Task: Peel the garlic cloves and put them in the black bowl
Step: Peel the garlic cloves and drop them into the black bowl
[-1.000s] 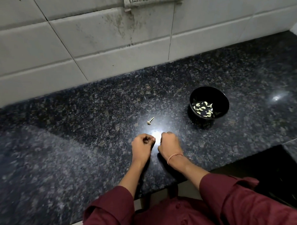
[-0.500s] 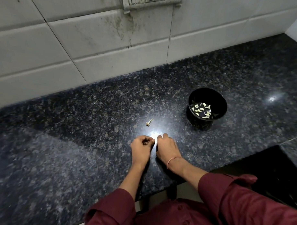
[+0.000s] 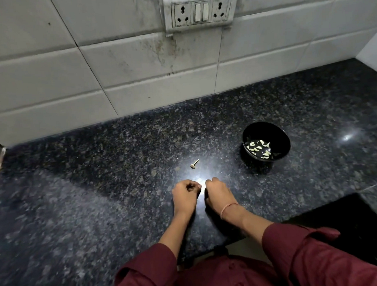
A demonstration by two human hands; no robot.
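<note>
I judge peeling in hand: my left hand (image 3: 186,195) and right hand (image 3: 217,193) sit curled, fingertips nearly meeting, any clove between them hidden; next, carry it right to the black bowl (image 3: 266,130) holding peeled cloves (image 3: 256,149).

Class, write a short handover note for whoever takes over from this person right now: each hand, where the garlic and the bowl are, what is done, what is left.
Left hand: fingers curled, low over the granite counter; contents hidden.
Right hand: curled close beside it; contents hidden.
Black bowl: to the right, further back, holding peeled garlic cloves.
Bare garlic stem: on the counter beyond the hands.
Done: a batch peeled and bowled.
Left: finish whatever clove the hands may hold; no other unpeeled cloves visible.
</note>
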